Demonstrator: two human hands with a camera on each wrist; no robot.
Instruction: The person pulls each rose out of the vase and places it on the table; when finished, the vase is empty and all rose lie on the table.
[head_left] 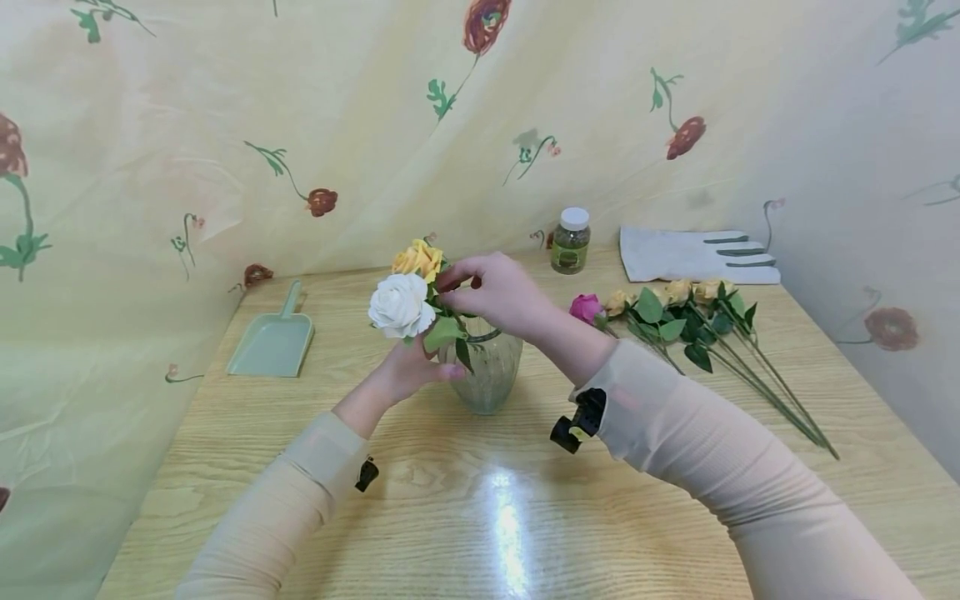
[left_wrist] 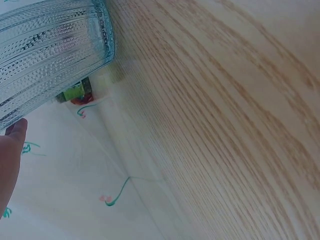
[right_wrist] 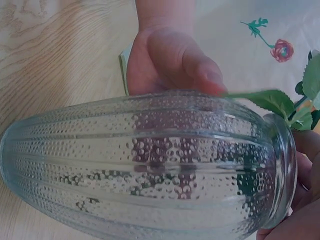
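Note:
A ribbed clear glass vase [head_left: 491,371] stands on the table, and my left hand [head_left: 408,367] grips its left side. In the right wrist view that hand [right_wrist: 170,62] lies along the far side of the dimpled glass [right_wrist: 150,145], with the thumb near the neck. A white rose [head_left: 402,306] and a yellow rose [head_left: 418,259] lean left over the vase's mouth. Above the rim, my right hand [head_left: 495,292] has its fingers and thumb curled at the yellow rose's stem, just below the bloom. Green leaves [head_left: 444,333] hang by the rim. The stems' lower ends are hidden.
To the right lie a magenta rose [head_left: 587,308] and several pale yellow roses [head_left: 678,291] with long stems. Behind them are a grey-white glove [head_left: 667,254] and a white-lidded jar [head_left: 572,242]. A pale green dustpan [head_left: 273,342] lies left. Flowered cloth [head_left: 375,125] hangs behind the table.

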